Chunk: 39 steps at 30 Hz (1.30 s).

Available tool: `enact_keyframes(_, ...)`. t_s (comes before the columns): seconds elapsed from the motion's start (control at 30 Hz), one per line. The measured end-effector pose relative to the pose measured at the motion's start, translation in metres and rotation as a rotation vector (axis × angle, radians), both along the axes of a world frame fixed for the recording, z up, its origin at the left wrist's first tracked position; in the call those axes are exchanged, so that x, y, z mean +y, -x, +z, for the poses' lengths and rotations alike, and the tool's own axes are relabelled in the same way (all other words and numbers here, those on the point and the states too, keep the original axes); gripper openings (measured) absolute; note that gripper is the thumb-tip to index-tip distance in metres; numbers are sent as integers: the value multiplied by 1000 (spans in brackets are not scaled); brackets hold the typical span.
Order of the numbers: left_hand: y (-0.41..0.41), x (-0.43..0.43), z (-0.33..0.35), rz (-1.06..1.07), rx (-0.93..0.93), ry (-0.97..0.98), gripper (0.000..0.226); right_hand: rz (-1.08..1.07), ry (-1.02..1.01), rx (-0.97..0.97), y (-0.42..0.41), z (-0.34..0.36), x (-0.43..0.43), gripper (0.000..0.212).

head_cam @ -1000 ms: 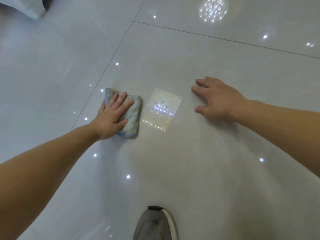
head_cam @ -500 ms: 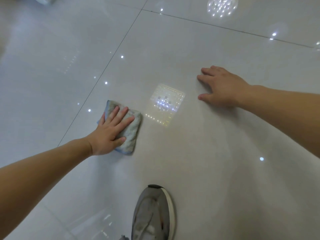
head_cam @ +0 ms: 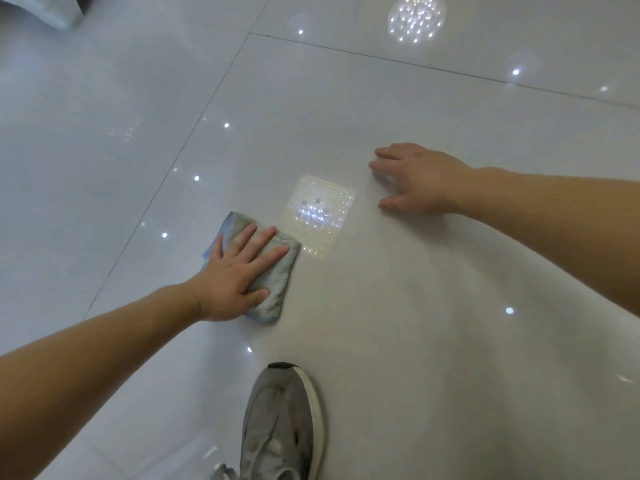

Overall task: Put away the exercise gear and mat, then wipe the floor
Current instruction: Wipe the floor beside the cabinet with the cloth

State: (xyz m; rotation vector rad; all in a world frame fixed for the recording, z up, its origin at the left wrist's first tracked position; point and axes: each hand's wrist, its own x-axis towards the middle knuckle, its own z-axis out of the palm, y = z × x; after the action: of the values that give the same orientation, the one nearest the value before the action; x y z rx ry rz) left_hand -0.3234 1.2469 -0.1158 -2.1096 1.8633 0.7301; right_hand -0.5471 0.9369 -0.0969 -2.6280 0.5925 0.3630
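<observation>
"Grey cloth point(head_cam: 281, 271), where is it?"
"It lies flat on the shiny white floor point(head_cam: 433, 323), folded up, with a bit of blue at its edge. The left hand point(head_cam: 235, 271) is on top of it."
"Is the hand squeezing it?"
"No. The fingers are straight and spread out, and the hand presses down on the cloth."
"And the other hand?"
"The right hand point(head_cam: 422, 178) is flat on the floor too, well apart from the cloth. Its fingers are spread wide and it holds nothing."
"What is that bright square between them?"
"A square of light point(head_cam: 320, 213) shining in the floor, with little dots in it. It is just beside the far right corner of the cloth."
"I see more lights."
"Yes, a round bunch of sparkles point(head_cam: 415, 15) shines at the top, and small white dots sit here and there."
"Whose foot is that?"
"A grey shoe point(head_cam: 282, 424) with a white sole stands on the floor at the bottom, near the cloth but not touching it."
"And the thin dark lines?"
"Those are the lines point(head_cam: 166, 188) between the big tiles."
</observation>
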Motion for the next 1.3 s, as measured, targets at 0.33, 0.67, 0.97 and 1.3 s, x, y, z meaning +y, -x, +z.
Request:
enact_keyframes(0.33, 97, -45, 12, -202, -50, -95, 87, -35, 24, -14, 66, 8, -7, 77)
enact_keyframes(0.67, 209, -48, 7, -186, 51, -126, 90, -148, 23, 11, 163, 4, -10, 78)
enact_keyframes(0.97, 296, -43, 7, -174, 119, -130, 92, -298, 47, 28, 227, 20, -11, 78)
enact_keyframes(1.3, 388, -61, 15, -206, 195, -109, 93, -315, 18, 140, 306, 24, 13, 81)
